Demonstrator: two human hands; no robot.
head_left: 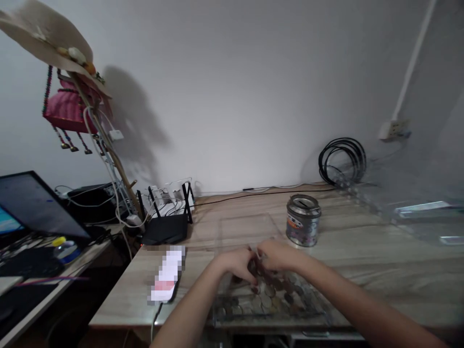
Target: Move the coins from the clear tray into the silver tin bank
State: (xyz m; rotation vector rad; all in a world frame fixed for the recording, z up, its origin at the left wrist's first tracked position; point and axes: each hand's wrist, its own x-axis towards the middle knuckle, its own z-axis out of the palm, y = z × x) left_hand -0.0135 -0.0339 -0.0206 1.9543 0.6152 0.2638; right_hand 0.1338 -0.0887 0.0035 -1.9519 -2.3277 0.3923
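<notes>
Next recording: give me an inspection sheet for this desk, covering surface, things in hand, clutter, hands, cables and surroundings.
Surface: light wood-grain table, lit dimly.
Things in hand: clear tray with coins spread over its near half; both hands meet over them.
Clutter: tin money box with a slotted top behind the tray on the right; phone on the left; clear plastic box at far right.
Hands: left hand and right hand touch fingertips above the coins; grip too blurred to tell.
Cables: coiled black cable against the wall; thin black wire along the table's back edge; white leads beside the router.
Surroundings: plain wall, straw hat, laptop on a side desk.
</notes>
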